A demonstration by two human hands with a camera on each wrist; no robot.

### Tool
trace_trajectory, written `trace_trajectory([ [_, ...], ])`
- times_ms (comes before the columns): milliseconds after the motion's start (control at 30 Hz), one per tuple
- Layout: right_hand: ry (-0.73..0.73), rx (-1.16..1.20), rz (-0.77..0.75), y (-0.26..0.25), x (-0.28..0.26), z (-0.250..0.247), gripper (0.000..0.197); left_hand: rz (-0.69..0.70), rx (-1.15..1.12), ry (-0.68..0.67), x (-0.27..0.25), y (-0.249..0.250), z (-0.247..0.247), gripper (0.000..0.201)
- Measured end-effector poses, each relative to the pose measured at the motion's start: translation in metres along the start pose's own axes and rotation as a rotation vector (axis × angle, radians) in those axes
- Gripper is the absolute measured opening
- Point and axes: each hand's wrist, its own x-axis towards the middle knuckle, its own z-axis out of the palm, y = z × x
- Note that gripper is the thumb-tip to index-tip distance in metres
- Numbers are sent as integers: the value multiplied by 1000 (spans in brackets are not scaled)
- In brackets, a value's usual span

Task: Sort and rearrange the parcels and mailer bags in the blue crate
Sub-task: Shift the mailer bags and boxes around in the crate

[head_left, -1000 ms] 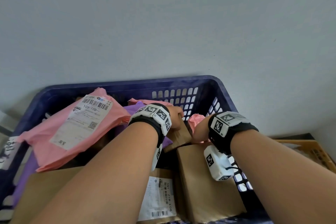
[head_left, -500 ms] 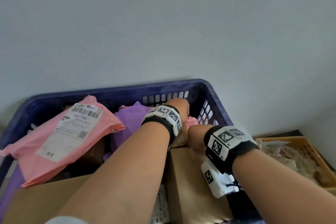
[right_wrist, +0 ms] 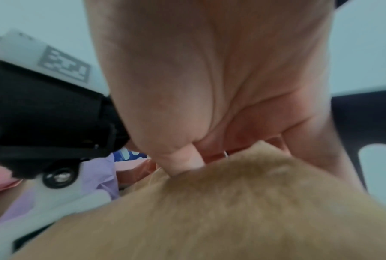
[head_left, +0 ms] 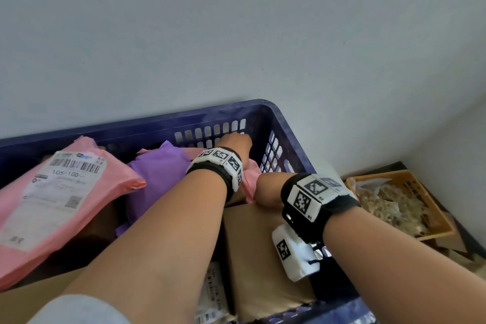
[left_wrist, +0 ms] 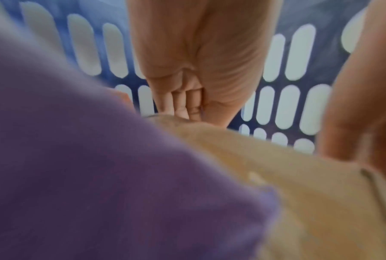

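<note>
While both hands grip it, tan kraft parcel, creased

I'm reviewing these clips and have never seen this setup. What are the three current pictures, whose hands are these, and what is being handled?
No machine here: a person works bare-handed, wearing tagged camera bands on both wrists. The wide picture comes from a head camera; the two close, blurry ones look along each hand. Both hands reach into a dark blue slotted plastic crate holding a pink mailer bag with a white label, a purple mailer bag and brown cardboard parcels. The left hand and right hand each grip a brown cardboard parcel; whether it is the same one is unclear.
</note>
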Motion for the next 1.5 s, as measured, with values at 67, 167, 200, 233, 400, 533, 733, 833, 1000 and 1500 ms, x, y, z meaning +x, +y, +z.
trace_trajectory([
  [67,8,69,76,-7,-3,-6,42,18,-69,86,-7,-8,-8,21],
  [167,131,278,94,-8,0,-17,55,49,-204,66,-24,-17,-29,40],
  [200,155,331,71,-9,-1,-22,58,64,-198,50,-32,-18,-39,41],
  [233,189,391,58,-9,-2,-26,58,53,-192,33,-39,-18,-48,38],
  [400,265,539,-40,-17,-30,-51,55,-63,-477,164,-78,-40,-96,9],
  [533,22,920,-129,-29,-48,-49,62,-184,-432,248,-115,-74,-123,17],
  [733,-161,1003,-342,-58,-56,-41,21,-416,-1,-11,-162,-127,-113,7],
  [833,-242,962,-486,-66,-48,-34,17,-361,-68,76,-170,-116,-115,33],
  [1000,207,286,-349,-49,-22,-24,13,-152,-75,-19,-148,-76,-71,44],
  [1500,222,-201,-325,-41,16,-3,106,-84,107,-254,-121,-66,-35,58],
])
